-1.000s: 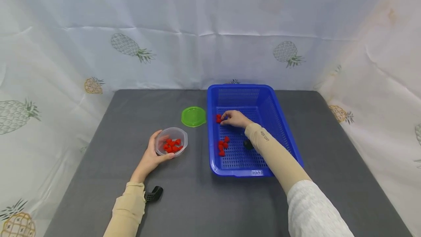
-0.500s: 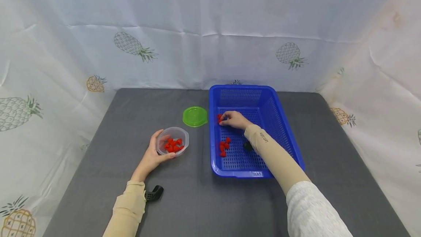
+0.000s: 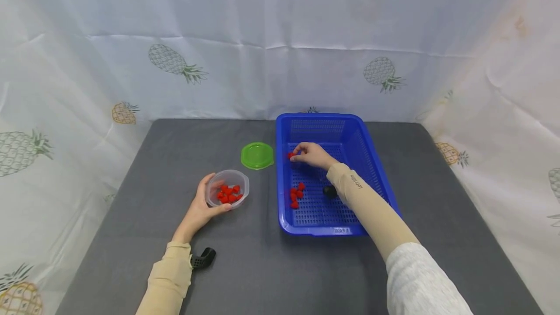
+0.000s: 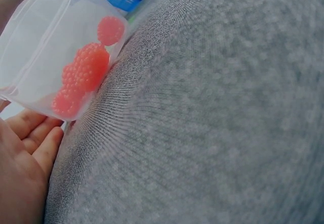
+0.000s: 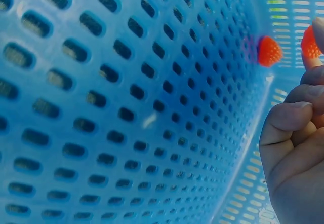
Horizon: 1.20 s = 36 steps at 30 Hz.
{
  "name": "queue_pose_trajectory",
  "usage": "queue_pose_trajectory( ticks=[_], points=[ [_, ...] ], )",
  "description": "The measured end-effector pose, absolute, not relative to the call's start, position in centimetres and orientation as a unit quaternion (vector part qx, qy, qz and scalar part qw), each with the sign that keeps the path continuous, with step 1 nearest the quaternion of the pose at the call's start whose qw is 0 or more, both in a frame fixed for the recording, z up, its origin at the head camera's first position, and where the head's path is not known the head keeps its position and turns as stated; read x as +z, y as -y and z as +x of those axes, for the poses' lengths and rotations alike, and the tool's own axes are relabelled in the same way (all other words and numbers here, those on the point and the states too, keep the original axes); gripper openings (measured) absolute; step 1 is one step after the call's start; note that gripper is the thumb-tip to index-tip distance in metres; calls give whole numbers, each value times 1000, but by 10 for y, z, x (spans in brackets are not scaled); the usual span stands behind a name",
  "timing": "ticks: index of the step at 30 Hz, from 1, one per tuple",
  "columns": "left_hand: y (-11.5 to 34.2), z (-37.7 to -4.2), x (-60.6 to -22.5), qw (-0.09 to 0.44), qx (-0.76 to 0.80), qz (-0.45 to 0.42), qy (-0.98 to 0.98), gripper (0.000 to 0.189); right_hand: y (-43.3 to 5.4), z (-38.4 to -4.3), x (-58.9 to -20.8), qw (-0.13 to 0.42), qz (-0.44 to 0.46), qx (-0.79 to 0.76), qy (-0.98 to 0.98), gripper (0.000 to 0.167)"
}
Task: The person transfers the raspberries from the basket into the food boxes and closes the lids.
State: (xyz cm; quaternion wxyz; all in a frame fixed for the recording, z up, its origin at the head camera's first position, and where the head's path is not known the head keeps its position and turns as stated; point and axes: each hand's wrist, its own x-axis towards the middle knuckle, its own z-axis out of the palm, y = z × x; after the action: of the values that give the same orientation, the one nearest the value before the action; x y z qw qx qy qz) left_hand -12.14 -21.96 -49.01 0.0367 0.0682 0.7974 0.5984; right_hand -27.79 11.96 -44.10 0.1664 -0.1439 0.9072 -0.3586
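My left hand (image 3: 199, 210) rests around a clear plastic tub (image 3: 239, 179) on the grey table, thumb on the near side and fingers on the far side. Several red raspberries (image 4: 86, 69) lie in the bottom of the tub, their bumpy skin plain in the left wrist view. Inside the blue basket (image 3: 286, 222), my right hand (image 3: 312, 154) pinches one raspberry (image 5: 309, 43) between thumb and finger. Another raspberry (image 5: 270, 51) lies on the basket floor near its wall. Nearer the front of the basket sits a small group of raspberries (image 3: 294, 197).
A green lid (image 3: 257, 155) lies on the table between tub and basket. The black wrist camera of my right arm (image 3: 330, 192) hangs over the basket floor. Another black camera mount (image 3: 204, 258) juts from my left wrist. A pineapple-print curtain (image 3: 262, 77) stands behind the table.
My right hand has risen slightly from the basket's far left part, with a raspberry in its fingertips. The left hand and tub stay in place.
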Motion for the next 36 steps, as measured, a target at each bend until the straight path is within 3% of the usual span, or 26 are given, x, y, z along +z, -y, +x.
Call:
queue_pose_trajectory(
  ticks=[15, 36],
  points=[
    [223, -122, -490, 47, 591, 60, -803, 95, -125, -262, -414, 161, -150, -460, -860, 31],
    [222, -121, -490, 44, 589, 61, -805, 95, -95, -234, -357, 152, -207, -544, -799, 31]
  ],
)
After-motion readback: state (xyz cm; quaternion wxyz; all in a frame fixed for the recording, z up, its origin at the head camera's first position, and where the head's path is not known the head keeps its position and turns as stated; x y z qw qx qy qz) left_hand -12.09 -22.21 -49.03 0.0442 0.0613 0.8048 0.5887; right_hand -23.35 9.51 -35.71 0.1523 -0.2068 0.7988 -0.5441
